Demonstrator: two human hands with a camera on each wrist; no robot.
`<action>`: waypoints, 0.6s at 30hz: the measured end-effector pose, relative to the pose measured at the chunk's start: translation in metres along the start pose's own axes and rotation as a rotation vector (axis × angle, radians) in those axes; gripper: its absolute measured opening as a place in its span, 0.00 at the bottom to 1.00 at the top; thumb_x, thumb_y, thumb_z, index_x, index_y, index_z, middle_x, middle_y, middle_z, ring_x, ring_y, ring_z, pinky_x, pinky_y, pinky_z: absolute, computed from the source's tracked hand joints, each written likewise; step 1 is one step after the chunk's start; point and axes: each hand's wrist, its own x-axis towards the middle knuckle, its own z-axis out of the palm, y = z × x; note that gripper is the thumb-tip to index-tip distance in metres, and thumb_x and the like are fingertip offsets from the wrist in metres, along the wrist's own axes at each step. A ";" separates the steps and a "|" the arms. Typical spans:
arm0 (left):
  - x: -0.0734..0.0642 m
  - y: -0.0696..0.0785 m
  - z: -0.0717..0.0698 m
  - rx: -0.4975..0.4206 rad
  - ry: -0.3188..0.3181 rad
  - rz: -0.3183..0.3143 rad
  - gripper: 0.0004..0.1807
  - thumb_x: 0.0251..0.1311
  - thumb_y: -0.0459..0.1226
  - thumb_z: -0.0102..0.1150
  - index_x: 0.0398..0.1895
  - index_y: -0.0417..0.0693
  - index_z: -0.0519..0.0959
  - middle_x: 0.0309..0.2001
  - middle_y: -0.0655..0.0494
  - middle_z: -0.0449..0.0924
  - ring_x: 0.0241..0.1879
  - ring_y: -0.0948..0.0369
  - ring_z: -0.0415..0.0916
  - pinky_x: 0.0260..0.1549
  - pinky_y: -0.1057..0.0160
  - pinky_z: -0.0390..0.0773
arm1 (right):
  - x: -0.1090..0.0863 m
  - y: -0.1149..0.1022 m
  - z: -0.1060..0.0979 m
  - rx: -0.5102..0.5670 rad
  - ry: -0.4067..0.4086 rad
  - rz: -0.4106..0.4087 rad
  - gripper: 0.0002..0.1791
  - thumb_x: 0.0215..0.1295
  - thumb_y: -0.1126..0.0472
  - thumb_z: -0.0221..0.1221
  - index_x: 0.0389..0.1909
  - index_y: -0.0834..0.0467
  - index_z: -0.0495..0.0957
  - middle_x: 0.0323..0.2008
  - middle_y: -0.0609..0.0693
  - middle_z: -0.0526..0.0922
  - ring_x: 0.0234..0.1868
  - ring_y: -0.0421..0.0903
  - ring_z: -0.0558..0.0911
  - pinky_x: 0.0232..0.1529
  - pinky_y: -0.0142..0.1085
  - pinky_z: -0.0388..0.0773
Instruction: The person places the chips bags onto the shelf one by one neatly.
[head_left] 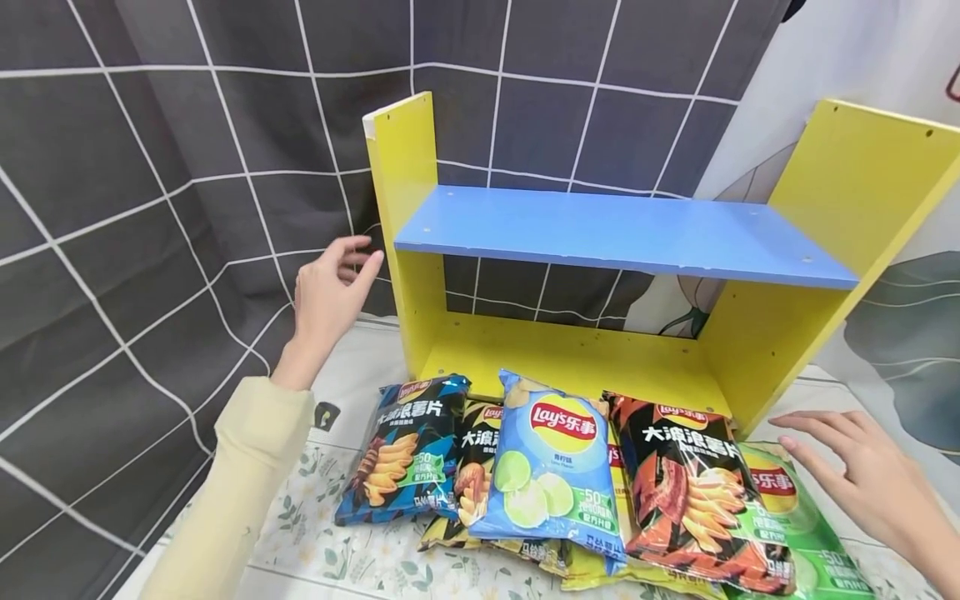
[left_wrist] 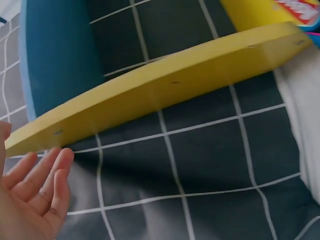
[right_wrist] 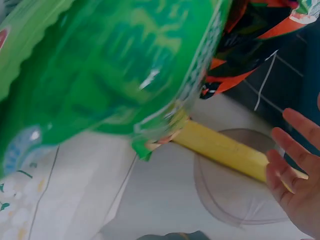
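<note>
My left hand point(head_left: 330, 292) is raised just outside the left yellow side panel point(head_left: 405, 158) of a small shelf, fingers loosely bent with nothing in them. In the left wrist view, its fingertips point(left_wrist: 64, 159) lie close to the panel's edge. Over on the right, my right hand point(head_left: 862, 467) hovers beside the green chip bag point(head_left: 832, 542), its fingers spread and holding nothing. A red-and-black chip bag point(head_left: 697, 500) overlaps the green one. Left of these lie a light blue lime chip bag point(head_left: 551, 467) and a dark blue chip bag point(head_left: 412, 450).
The shelf has a blue middle board point(head_left: 615, 233), a yellow base point(head_left: 570, 350) and a right side panel point(head_left: 862, 183). Other bags, including a yellow bag point(head_left: 600, 571), lie partly hidden under the front ones. A dark checked cloth point(head_left: 112, 250) hangs behind and at left.
</note>
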 end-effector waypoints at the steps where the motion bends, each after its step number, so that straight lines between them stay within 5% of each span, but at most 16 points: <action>1: 0.005 0.003 0.000 -0.014 0.008 -0.009 0.21 0.63 0.48 0.56 0.54 0.47 0.79 0.41 0.48 0.87 0.31 0.52 0.83 0.30 0.69 0.70 | 0.000 -0.003 0.000 0.003 0.026 -0.023 0.13 0.65 0.54 0.58 0.45 0.56 0.80 0.46 0.60 0.79 0.47 0.54 0.67 0.45 0.52 0.61; 11: 0.033 0.022 0.003 -0.090 -0.003 -0.050 0.26 0.61 0.47 0.60 0.59 0.45 0.73 0.47 0.46 0.85 0.37 0.51 0.83 0.39 0.54 0.79 | -0.003 -0.029 -0.004 0.031 0.133 -0.169 0.13 0.47 0.56 0.71 0.36 0.47 0.84 0.41 0.46 0.81 0.44 0.22 0.63 0.35 0.27 0.64; 18: 0.041 0.028 0.007 -0.113 -0.028 -0.059 0.27 0.60 0.46 0.61 0.60 0.44 0.72 0.47 0.45 0.84 0.37 0.52 0.83 0.40 0.56 0.81 | -0.011 -0.042 0.000 0.067 0.154 -0.250 0.25 0.38 0.57 0.75 0.44 0.46 0.83 0.42 0.41 0.80 0.46 0.18 0.66 0.29 0.19 0.65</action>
